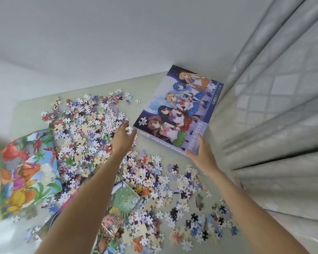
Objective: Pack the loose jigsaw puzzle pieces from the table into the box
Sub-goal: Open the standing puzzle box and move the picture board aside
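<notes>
Purple box (178, 110) reads "1000 PIECES", "JIGSAW", perhaps "PUZZLE"; right hand (203, 153) touching.

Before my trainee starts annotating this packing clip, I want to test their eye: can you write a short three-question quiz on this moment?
1. True or false: the puzzle box lies closed, its picture lid facing up.
2. Which hand touches the box's near corner? A) left hand B) right hand C) neither
3. Fill in: the lid's printed piece count reads "____ PIECES".

Key:
1. True; no pieces show inside it, though one loose piece rests on the lid.
2. B; the left hand reaches over the loose puzzle pieces beside the box's left edge.
3. 1000.
</notes>
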Demonstrator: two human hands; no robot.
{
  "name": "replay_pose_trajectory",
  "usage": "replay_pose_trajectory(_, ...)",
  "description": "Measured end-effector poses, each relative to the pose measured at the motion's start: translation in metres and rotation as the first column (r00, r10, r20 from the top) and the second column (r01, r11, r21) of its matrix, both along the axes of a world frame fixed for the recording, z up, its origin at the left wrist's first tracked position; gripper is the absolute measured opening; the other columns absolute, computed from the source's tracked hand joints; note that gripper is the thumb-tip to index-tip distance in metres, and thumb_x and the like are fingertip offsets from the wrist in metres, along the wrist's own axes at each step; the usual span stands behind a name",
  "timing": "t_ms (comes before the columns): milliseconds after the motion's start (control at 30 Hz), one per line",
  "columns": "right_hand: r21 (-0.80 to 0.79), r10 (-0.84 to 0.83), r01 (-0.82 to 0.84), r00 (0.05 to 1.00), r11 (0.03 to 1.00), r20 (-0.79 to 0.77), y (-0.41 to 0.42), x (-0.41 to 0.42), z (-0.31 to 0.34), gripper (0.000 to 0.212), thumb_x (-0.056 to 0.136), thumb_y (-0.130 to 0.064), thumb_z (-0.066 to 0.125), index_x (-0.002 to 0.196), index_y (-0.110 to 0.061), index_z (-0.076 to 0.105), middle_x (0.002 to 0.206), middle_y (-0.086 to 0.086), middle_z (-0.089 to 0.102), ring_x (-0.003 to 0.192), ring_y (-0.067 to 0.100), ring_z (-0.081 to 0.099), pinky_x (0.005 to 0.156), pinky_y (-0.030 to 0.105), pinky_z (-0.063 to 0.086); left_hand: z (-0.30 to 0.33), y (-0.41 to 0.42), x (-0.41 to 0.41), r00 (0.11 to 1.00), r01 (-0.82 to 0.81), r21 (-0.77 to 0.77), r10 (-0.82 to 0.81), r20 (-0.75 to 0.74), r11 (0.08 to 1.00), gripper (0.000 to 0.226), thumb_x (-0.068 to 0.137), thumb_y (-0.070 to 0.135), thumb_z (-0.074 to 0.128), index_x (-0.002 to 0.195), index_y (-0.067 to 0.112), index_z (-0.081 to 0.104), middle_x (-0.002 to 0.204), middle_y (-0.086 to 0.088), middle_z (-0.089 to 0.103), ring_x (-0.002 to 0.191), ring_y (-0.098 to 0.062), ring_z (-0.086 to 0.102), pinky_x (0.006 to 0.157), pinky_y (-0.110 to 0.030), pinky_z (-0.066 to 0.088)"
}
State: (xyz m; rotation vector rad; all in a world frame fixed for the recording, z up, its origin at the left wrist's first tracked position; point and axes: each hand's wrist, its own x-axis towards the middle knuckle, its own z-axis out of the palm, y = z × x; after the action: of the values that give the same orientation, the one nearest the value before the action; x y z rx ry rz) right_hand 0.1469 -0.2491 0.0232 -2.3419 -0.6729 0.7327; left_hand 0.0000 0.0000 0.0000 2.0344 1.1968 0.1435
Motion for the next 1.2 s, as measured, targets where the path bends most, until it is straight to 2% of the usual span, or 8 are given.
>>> replay_pose_trajectory(200, 0.037, 0.029, -0.026, 0.996, 0.999, -0.079, -0.001, 0.011, -0.011, 0.080, 0.087, -0.035, 0.063, 0.149, -0.024, 0.013, 0.155, 0.002, 0.019, 0.141, 0.020, 0.022, 0.108, 0.035, 0.028, 0.008, -0.003, 0.019, 0.995, -0.021, -0.148, 0.036, 0.098, 0.989, 0.051, 0.092, 0.035, 0.053, 0.135, 0.010, 0.045, 0.135, -0.010, 0.050, 0.125, -0.024, 0.046, 0.106, -0.044, 0.037)
replay_pose_trajectory(433, 0.165, 0.002, -0.058, 0.948, 0.985, 0.317, -0.019, 0.016, 0.036, 0.083, 0.072, -0.031, 0.079, 0.142, -0.026, 0.033, 0.141, 0.008, 0.037, 0.122, 0.028, 0.037, 0.096, 0.031, 0.034, 0.069, -0.026, 0.009, 0.834, 0.054, -0.286, 0.114, 0.540, 0.957, 0.055, 0.079, 0.017, 0.073, 0.123, 0.024, 0.040, 0.121, 0.001, 0.053, 0.108, -0.013, 0.054, 0.097, -0.038, 0.047)
replay_pose_trajectory(633, 0.269, -0.029, -0.124, 0.865, 0.955, 0.501, -0.017, 0.022, 0.092, 0.063, 0.074, -0.028, 0.077, 0.130, -0.022, 0.050, 0.134, 0.010, 0.043, 0.110, 0.023, 0.048, 0.081, 0.028, 0.044, 0.115, -0.043, 0.007, 0.794, 0.053, -0.122, 0.032, 0.607, 0.991, 0.078, 0.071, 0.007, 0.078, 0.131, 0.017, 0.029, 0.120, 0.013, 0.049, 0.110, 0.001, 0.051, 0.100, -0.033, 0.045)
replay_pose_trajectory(800, 0.308, -0.031, -0.181, 0.818, 0.934, 0.575, -0.023, 0.034, 0.151, 0.058, 0.079, -0.033, 0.068, 0.132, -0.028, 0.046, 0.124, -0.001, 0.043, 0.093, 0.011, 0.051, 0.066, 0.029, 0.050, 0.166, -0.053, 0.004, 0.766, -0.040, 0.034, 0.008, 0.643, 0.999, 0.081, 0.065, 0.033, 0.081, 0.129, 0.035, 0.032, 0.121, 0.016, 0.051, 0.112, 0.000, 0.050, 0.089, -0.021, 0.044)
replay_pose_trajectory(900, 0.292, 0.029, -0.235, 0.821, 0.927, 0.569, -0.023, 0.047, 0.183, 0.060, 0.083, -0.037, 0.063, 0.138, -0.036, 0.037, 0.123, -0.001, 0.042, 0.103, 0.016, 0.049, 0.072, 0.029, 0.047, 0.188, -0.056, 0.006, 0.735, -0.077, 0.067, 0.011, 0.678, 0.995, 0.082, 0.067, 0.042, 0.080, 0.134, 0.028, 0.035, 0.127, 0.009, 0.051, 0.115, -0.001, 0.048, 0.088, -0.013, 0.041)
replay_pose_trajectory(1000, 0.205, 0.097, -0.273, 0.789, 0.940, 0.607, -0.017, 0.058, 0.204, 0.059, 0.085, -0.048, 0.056, 0.139, -0.041, 0.033, 0.126, 0.004, 0.042, 0.115, 0.022, 0.039, 0.090, 0.029, 0.037, 0.203, -0.057, 0.011, 0.731, -0.101, 0.105, 0.002, 0.682, 0.989, 0.085, 0.066, 0.055, 0.075, 0.135, 0.027, 0.034, 0.128, 0.007, 0.048, 0.118, -0.006, 0.047, 0.096, -0.025, 0.042)
replay_pose_trajectory(1133, 0.038, 0.134, -0.251, 0.634, 0.967, 0.762, 0.005, 0.071, 0.220, 0.059, 0.083, -0.063, 0.040, 0.133, -0.033, 0.046, 0.137, 0.013, 0.041, 0.128, 0.034, 0.032, 0.106, 0.046, 0.027, 0.210, -0.053, 0.022, 0.713, -0.102, 0.025, 0.056, 0.699, 0.994, 0.088, 0.061, 0.062, 0.074, 0.132, 0.028, 0.034, 0.126, 0.000, 0.050, 0.113, -0.012, 0.053, 0.096, -0.039, 0.048)
replay_pose_trajectory(1200, 0.039, 0.158, -0.341, 0.531, 0.939, 0.833, 0.016, 0.074, 0.232, 0.053, 0.083, -0.057, 0.040, 0.123, -0.026, 0.058, 0.136, 0.013, 0.045, 0.127, 0.036, 0.037, 0.106, 0.052, 0.029, 0.212, -0.052, 0.026, 0.709, -0.102, -0.007, 0.077, 0.701, 0.995, 0.089, 0.060, 0.061, 0.074, 0.132, 0.030, 0.034, 0.125, 0.000, 0.051, 0.111, -0.013, 0.055, 0.094, -0.040, 0.050)
